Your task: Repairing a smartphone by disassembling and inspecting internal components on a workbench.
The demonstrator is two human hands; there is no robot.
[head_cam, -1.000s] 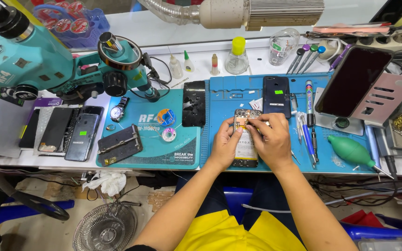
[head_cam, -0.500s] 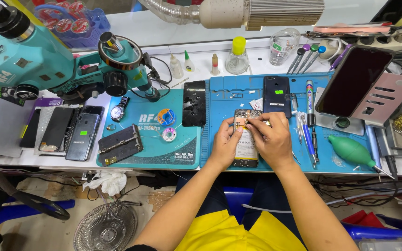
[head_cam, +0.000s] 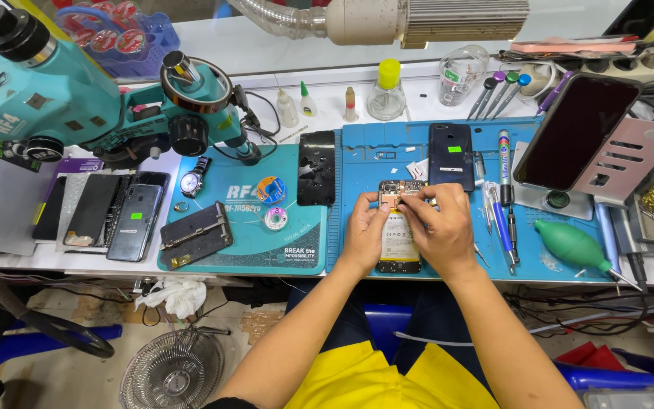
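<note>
- Nothing much has shifted since the earlier frame: both hands stay on the opened phone near the blue mat's front edge
- my left hand grips its left side, fingers curled
- my right hand pinches at its top (what it pinches, I cannot tell)
- another dark phone lies toward the back edge

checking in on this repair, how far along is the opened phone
Done: the opened phone lies on the blue mat with its back off and its insides bare. In hand: the left hand steadies it while the right hand works near its top. Left: it is not closed.
</note>
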